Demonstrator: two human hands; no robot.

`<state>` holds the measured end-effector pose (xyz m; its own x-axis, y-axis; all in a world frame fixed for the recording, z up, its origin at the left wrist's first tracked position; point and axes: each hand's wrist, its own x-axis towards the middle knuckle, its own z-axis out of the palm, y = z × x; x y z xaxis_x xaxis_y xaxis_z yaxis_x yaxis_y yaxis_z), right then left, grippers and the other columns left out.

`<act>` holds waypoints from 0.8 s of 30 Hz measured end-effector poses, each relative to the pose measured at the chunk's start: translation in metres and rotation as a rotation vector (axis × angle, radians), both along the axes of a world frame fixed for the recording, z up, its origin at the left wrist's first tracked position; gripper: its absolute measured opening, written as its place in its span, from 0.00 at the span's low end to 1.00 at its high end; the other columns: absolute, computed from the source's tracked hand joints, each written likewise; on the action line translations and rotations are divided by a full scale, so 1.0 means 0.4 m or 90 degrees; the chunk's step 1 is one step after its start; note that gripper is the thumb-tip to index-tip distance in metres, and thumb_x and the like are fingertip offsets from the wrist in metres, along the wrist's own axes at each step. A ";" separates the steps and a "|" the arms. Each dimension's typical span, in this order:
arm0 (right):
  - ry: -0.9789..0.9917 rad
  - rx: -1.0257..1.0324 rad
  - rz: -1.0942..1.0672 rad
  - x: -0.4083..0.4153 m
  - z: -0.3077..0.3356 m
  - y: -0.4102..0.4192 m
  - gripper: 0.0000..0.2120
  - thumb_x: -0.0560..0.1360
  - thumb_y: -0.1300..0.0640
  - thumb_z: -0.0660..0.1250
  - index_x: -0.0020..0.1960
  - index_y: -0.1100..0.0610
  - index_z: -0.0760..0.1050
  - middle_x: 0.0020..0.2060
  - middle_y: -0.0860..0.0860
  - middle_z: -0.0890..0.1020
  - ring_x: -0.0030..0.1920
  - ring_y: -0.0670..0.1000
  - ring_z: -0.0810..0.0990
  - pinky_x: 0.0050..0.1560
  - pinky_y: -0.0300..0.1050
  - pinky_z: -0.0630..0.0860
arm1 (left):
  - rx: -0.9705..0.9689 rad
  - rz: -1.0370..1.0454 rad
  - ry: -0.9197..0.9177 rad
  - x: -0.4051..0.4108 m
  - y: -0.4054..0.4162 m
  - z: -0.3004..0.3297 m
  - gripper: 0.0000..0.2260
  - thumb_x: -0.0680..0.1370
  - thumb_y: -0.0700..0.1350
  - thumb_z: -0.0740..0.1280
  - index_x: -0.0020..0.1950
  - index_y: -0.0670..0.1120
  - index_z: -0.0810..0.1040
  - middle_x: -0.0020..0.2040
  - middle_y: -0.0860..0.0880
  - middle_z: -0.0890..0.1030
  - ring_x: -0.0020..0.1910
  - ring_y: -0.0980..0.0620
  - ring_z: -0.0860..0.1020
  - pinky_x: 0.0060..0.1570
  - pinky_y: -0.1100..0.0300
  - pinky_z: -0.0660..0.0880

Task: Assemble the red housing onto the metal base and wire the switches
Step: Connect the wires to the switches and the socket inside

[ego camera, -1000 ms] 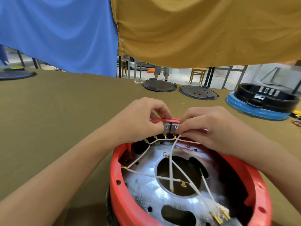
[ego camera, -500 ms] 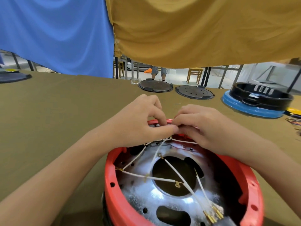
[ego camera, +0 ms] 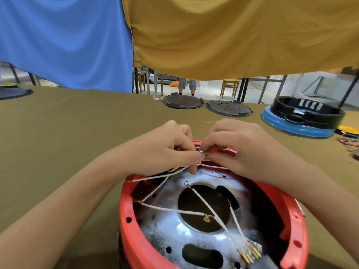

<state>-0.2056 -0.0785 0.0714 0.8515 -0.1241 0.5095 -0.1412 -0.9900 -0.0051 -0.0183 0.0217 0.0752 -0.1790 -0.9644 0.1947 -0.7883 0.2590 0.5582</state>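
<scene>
Olive cloth covers our surface [ego camera: 68,133]; on it the red housing [ego camera: 136,239] rings the shiny metal base [ego camera: 165,232], white wires [ego camera: 171,210] crossing inside. Our left hand [ego camera: 163,150] and right hand [ego camera: 239,150] pinch a small switch [ego camera: 201,151] at its far rim.

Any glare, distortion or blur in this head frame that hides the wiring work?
Head view: strong glare on the metal base washes out its surface; wide-angle distortion bends the table edge and the red housing; the white wires read sharp; the left hand and right hand cover the switches, so the connection itself is hidden.
</scene>
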 end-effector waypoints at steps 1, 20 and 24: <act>-0.004 -0.003 0.001 0.000 0.000 0.000 0.04 0.72 0.59 0.75 0.47 0.55 0.83 0.42 0.48 0.79 0.42 0.48 0.77 0.42 0.46 0.77 | -0.001 0.000 0.002 0.001 -0.001 0.000 0.12 0.78 0.52 0.68 0.36 0.53 0.85 0.40 0.53 0.72 0.48 0.58 0.71 0.48 0.66 0.68; 0.093 0.040 -0.043 0.001 0.012 0.011 0.04 0.71 0.63 0.75 0.41 0.54 0.84 0.36 0.45 0.80 0.35 0.44 0.76 0.39 0.38 0.72 | -0.098 0.181 0.062 0.021 -0.028 -0.033 0.02 0.76 0.51 0.67 0.47 0.55 0.78 0.46 0.55 0.77 0.45 0.59 0.75 0.44 0.67 0.71; 0.111 0.054 -0.058 -0.001 0.016 0.013 0.03 0.71 0.60 0.76 0.43 0.53 0.85 0.34 0.45 0.82 0.33 0.44 0.77 0.36 0.35 0.72 | -0.012 0.161 0.023 0.030 -0.032 -0.042 0.10 0.77 0.45 0.67 0.55 0.58 0.77 0.50 0.60 0.79 0.47 0.63 0.78 0.47 0.64 0.74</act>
